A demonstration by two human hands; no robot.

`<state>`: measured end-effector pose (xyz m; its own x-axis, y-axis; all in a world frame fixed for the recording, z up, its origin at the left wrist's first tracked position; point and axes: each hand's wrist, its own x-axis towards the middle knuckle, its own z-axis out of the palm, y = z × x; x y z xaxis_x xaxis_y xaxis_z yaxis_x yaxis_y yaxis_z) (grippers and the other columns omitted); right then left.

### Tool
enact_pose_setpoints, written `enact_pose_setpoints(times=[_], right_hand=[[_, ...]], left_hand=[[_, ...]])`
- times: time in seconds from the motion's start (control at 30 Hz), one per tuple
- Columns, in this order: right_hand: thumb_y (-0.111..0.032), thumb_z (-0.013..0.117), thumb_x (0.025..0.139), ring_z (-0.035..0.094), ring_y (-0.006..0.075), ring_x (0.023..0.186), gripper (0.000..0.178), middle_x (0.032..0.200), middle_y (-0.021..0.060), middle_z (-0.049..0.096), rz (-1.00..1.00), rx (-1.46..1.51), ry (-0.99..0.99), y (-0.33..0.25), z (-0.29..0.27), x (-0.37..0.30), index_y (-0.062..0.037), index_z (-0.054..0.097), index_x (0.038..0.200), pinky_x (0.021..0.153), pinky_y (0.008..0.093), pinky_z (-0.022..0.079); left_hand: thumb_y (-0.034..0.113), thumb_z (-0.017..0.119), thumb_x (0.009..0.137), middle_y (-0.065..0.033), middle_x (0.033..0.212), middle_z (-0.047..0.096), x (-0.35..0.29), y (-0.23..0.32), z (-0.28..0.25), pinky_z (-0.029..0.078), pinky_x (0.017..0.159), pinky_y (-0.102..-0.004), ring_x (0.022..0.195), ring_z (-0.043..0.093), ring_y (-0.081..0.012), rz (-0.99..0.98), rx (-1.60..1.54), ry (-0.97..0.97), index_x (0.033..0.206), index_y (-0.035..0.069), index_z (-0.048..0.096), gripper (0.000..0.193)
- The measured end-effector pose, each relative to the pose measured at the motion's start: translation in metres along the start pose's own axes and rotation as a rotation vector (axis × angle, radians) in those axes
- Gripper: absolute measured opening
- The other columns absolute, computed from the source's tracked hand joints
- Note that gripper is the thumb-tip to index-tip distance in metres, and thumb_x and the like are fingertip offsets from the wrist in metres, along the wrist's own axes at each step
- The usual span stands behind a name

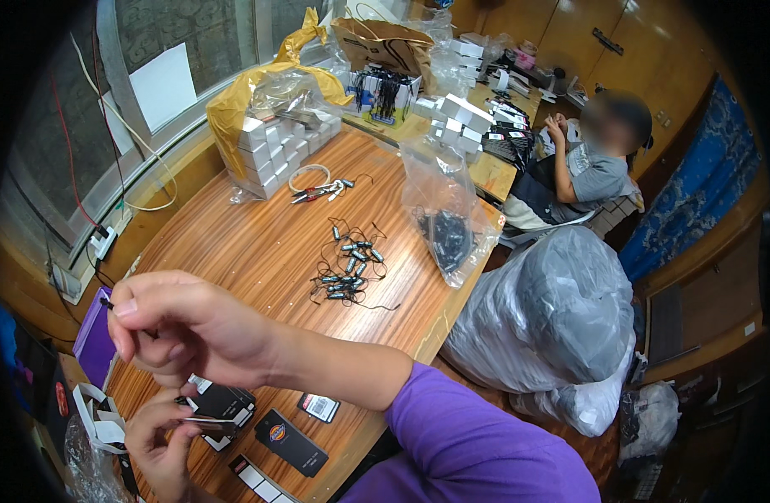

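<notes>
My right hand [188,327] is raised over the left side of the table, its thumb and forefinger pinched on a small black piece [107,303], perhaps the end of a cord. Below it, my left hand [159,444] grips a dark hang tag [211,424], seen nearly edge-on. Beside that hand lies a stack of black hang tags [234,404]. A single black tag with a round emblem [291,443] rests to the right, near a smaller tag with a white label [320,407]. Farther up the table is a loose heap of black string loops [351,267] with small pale-marked ends.
Red-handled pliers [316,192] lie beyond the heap. A bag of white boxes [276,151] stands at the back; a clear bag of black items [448,226] sits at the right edge. Large wrapped bundles [552,310] stand beside the table. A co-worker [586,168] sits at the far right.
</notes>
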<state>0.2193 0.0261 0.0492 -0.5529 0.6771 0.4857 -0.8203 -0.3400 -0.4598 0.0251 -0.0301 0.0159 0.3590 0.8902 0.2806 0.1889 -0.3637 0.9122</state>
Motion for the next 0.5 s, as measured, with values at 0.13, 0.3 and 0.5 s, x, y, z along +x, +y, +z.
enact_pose_setpoints(times=[0.13,0.3,0.5], right_hand=[[-0.017,0.052,0.080,0.029,0.0045,0.041,0.018,0.050,-0.0016,0.039,-0.067,-0.084,0.026,-0.007,0.004,-0.004,-0.0016,0.054,0.072,0.039,0.0206,0.020],[-0.014,0.054,0.076,0.031,0.0033,0.041,0.016,0.056,0.0033,0.054,-0.069,-0.213,0.028,-0.010,0.007,-0.008,-0.0013,0.057,0.068,0.038,0.0191,0.022],[-0.012,0.056,0.073,0.036,0.0026,0.044,0.014,0.065,0.0095,0.062,-0.111,-0.290,0.000,-0.008,0.013,-0.009,-0.0004,0.062,0.067,0.040,0.0175,0.025]], left_hand=[[0.000,0.060,0.077,-0.0131,0.098,0.056,0.001,0.007,-0.008,0.046,0.071,-0.0253,0.086,0.056,-0.0170,0.095,0.086,0.099,0.093,-0.002,0.053,0.018],[-0.004,0.058,0.077,-0.0102,0.094,0.054,-0.007,0.001,-0.007,0.047,0.072,-0.0259,0.084,0.058,-0.0177,0.048,0.045,0.111,0.095,-0.002,0.053,0.019],[-0.008,0.057,0.076,-0.0078,0.091,0.053,-0.018,-0.006,-0.011,0.047,0.071,-0.0249,0.079,0.058,-0.0165,0.006,0.171,0.117,0.095,-0.002,0.053,0.021]])
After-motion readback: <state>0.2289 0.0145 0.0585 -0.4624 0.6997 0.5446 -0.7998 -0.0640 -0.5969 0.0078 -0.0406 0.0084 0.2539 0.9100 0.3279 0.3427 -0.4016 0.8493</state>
